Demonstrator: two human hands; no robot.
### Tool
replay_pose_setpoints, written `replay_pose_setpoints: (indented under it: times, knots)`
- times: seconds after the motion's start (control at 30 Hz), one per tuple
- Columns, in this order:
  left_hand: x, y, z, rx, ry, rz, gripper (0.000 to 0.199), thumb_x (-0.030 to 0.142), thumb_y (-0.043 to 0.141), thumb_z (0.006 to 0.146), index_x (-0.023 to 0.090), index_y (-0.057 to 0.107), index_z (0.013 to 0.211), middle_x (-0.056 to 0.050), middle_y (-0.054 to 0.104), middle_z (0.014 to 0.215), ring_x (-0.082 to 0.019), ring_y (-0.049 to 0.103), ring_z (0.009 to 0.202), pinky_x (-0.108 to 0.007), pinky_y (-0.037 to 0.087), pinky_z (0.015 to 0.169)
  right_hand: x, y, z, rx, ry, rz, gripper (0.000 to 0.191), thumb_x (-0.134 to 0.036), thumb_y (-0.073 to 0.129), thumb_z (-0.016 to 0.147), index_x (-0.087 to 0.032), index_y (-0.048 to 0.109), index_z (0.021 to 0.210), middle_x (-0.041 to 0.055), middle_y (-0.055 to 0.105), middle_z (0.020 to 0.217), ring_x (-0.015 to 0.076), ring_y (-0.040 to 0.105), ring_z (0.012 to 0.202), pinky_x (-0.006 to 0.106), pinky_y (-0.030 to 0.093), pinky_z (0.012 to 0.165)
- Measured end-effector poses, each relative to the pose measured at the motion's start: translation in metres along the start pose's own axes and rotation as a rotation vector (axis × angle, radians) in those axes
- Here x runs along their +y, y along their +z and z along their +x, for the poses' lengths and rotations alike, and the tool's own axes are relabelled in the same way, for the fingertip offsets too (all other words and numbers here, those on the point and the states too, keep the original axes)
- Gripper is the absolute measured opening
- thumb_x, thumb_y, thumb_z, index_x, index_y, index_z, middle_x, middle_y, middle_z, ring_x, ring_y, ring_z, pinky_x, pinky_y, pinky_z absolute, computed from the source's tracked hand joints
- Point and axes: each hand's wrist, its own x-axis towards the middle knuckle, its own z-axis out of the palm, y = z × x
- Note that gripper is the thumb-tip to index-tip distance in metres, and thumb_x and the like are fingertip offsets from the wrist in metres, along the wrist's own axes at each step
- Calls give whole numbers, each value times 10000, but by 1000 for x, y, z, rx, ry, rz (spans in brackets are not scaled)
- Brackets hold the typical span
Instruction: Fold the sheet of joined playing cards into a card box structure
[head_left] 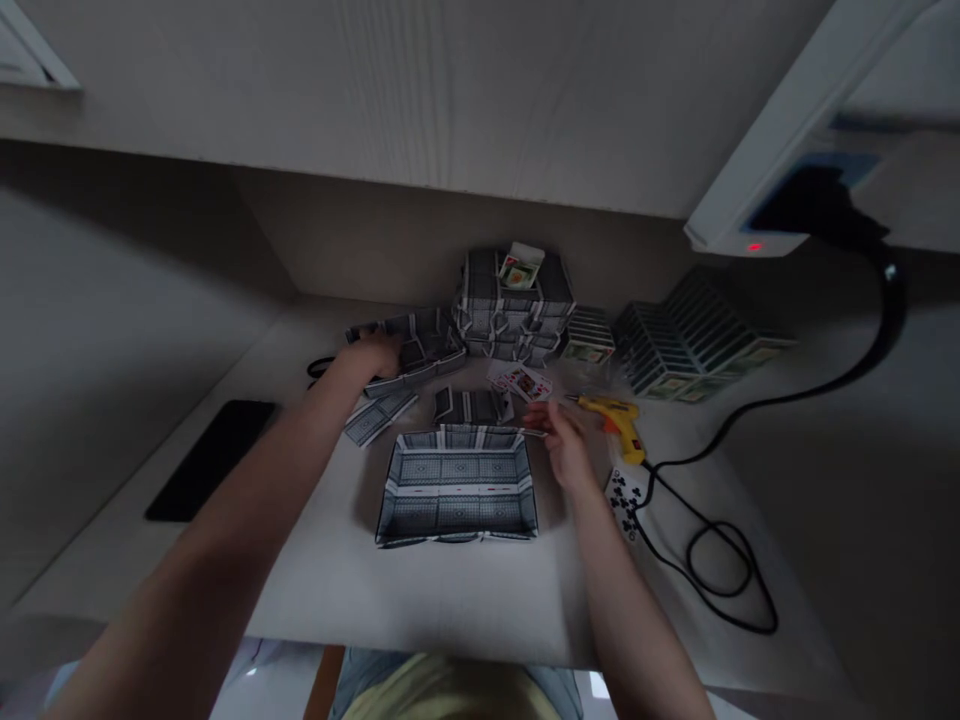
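My left hand reaches into a box made of playing cards at the back left; its fingertips are hidden, so what they touch cannot be made out. My right hand hovers by the right rear corner of an open card tray, fingers stretched and apart, with nothing in them. Behind the tray lies a smaller folded card piece. Several face-up playing cards lie just beyond my right hand. To its right rests a yellow glue gun.
A larger card-built box carries a card packet. Card packs stand in rows at the back right. A black cord loops across the right side. A dark flat object lies left. A power strip hangs overhead.
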Motion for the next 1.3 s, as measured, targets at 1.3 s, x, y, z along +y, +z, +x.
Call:
replay_pose_setpoints:
  times: [1.3]
  knots:
    - [90,-16,-133,298,442,-363,362,451,398,823,215,671,786,-41,658,676,-163,564,590,-252,319,559,-35,19,-36,160,-404,-397,197,-364,573,728,-209,599,848,-44,459,534,92,415,444,228,337,423]
